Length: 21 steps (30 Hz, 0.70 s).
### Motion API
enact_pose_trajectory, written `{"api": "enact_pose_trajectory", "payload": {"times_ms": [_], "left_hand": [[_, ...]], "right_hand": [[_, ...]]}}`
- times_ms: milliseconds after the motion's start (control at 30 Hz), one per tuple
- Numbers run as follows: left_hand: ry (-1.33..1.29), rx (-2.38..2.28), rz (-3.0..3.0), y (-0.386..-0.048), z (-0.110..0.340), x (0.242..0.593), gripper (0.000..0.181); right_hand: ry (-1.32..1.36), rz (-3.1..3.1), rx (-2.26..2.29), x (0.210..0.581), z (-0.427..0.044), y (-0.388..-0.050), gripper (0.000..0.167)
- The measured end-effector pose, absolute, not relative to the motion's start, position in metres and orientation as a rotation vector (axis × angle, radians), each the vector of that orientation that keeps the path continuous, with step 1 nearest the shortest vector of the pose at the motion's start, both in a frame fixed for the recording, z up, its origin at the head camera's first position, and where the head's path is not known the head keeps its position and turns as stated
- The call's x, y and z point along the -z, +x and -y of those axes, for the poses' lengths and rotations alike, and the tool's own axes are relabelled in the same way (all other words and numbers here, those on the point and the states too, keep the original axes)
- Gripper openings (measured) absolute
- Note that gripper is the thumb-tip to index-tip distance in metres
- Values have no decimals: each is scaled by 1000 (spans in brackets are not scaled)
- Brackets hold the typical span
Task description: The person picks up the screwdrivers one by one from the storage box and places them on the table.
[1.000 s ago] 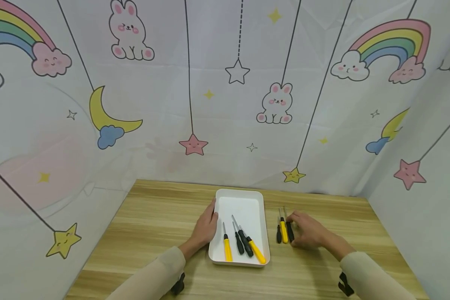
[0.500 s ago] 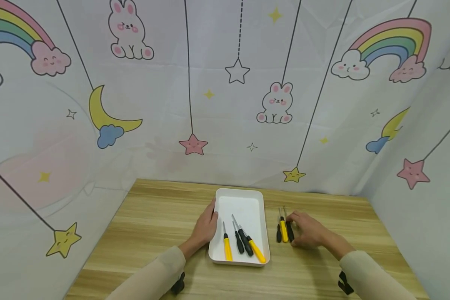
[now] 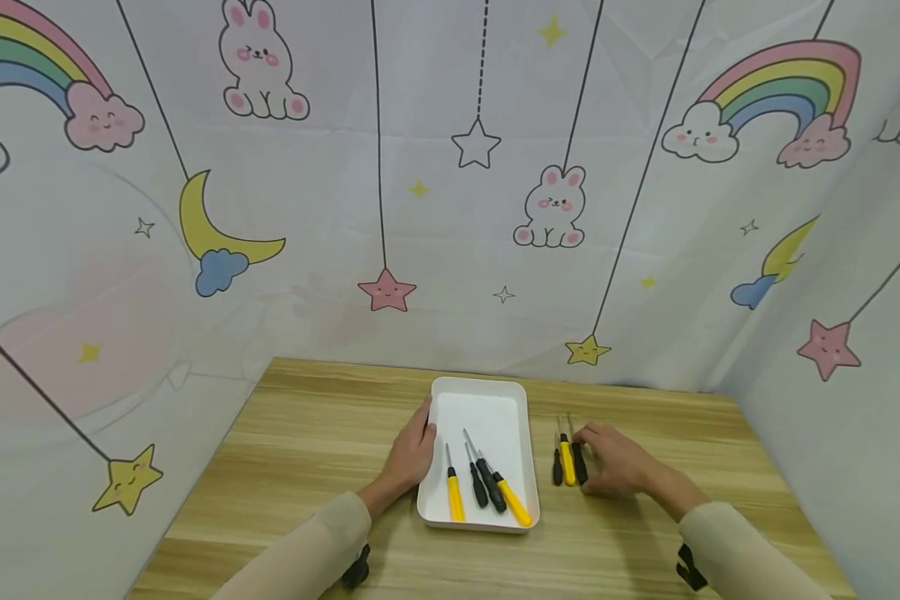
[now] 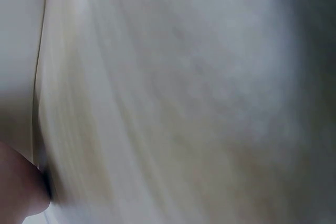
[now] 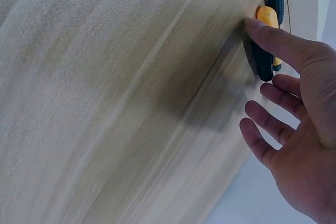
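A white tray (image 3: 483, 408) lies on the table with several black and yellow screwdrivers in its near half, among them a yellow-handled one (image 3: 456, 497). My left hand (image 3: 407, 454) holds the tray's left side, thumb over the rim; how the fingers lie beneath is hidden. Right of the tray, three screwdrivers lie side by side. My right hand (image 3: 617, 461) pinches the rightmost black handle (image 3: 579, 462) by its ends between thumb and index finger. In the right wrist view the other fingers of my right hand (image 5: 299, 108) hang loosely curled beside that black handle (image 5: 261, 59).
Beside the pinched screwdriver lie a yellow-handled one (image 3: 567, 462) and a smaller black one (image 3: 557, 468). The wooden table (image 3: 307, 433) ends at a white cloth backdrop (image 3: 450, 325) with printed rabbits and stars. Bare wood shows between tray and screwdrivers.
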<state>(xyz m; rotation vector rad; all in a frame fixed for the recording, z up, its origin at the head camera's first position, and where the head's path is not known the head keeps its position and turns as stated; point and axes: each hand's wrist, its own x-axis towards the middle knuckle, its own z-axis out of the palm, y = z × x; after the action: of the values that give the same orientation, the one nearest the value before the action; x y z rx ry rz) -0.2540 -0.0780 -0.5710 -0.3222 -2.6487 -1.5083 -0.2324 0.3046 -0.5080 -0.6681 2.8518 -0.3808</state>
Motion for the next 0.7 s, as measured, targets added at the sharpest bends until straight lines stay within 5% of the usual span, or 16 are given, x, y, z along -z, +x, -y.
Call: {"api": "enact_pose_trajectory", "payload": {"times_ms": [700], "left_hand": [[-328,1529,2637,-253,78,571,55]], "right_hand": [[-695,-2834,352,497,-307,-232,80]]}}
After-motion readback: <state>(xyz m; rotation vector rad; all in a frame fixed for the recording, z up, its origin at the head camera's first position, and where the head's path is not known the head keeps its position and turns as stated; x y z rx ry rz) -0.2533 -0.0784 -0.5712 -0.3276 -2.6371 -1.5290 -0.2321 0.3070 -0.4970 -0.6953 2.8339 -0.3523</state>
